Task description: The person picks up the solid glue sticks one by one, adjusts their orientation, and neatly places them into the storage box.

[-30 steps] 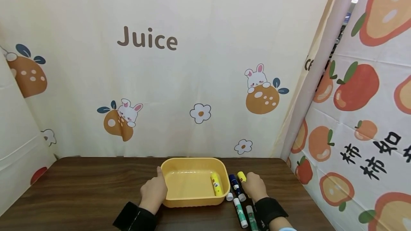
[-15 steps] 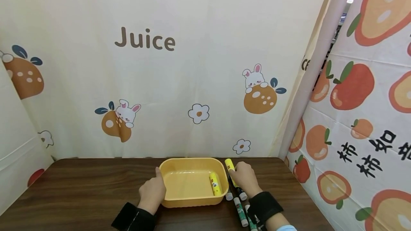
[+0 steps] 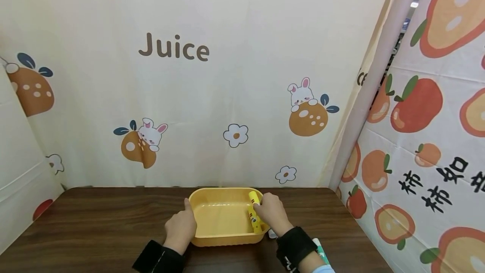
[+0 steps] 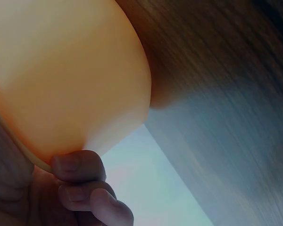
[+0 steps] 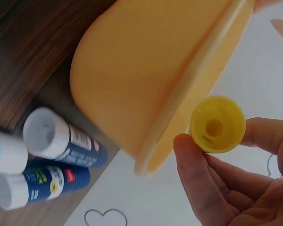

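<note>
A yellow plastic tub [image 3: 212, 235] stands at the table's front middle. My left hand [image 3: 182, 224] grips its left rim, thumb on top, while its fingers [image 4: 80, 167] curl under the rim against the tub's outer wall [image 4: 70, 70]. My right hand [image 3: 261, 206] pinches a yellow glue stick [image 3: 253, 197] over the tub's right rim. In the right wrist view the stick's round end [image 5: 217, 124] sits between my thumb and fingers, just beside the tub's rim [image 5: 188, 99]. A second yellow glue stick [image 3: 256, 222] lies inside the tub along its right wall.
Two blue glue sticks [image 5: 66, 141] and a green-and-white one [image 5: 2, 153] lie on the dark wooden table [image 3: 94, 222] right of the tub, mostly hidden behind my right wrist in the head view. Printed cloth walls close in the back and both sides.
My right hand has lifted the yellow glue stick from the table right of the tub and carried it left over the tub's right rim. My left hand has stayed on the left rim.
</note>
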